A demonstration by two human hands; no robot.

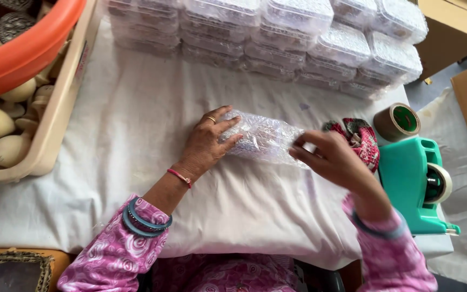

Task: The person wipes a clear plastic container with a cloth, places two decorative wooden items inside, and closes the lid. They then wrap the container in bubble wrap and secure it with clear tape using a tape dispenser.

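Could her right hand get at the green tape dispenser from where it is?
Probably yes: the right hand sits at the bubble-wrapped bundle, and the green tape dispenser stands just beside it with nothing between.

so the clear bubble-wrapped bundle (263, 139) sits mid-frame, stacked clear plastic boxes (277, 38) along the top, green tape dispenser (414, 184) far right, beige plastic tub (55, 113) upper left.
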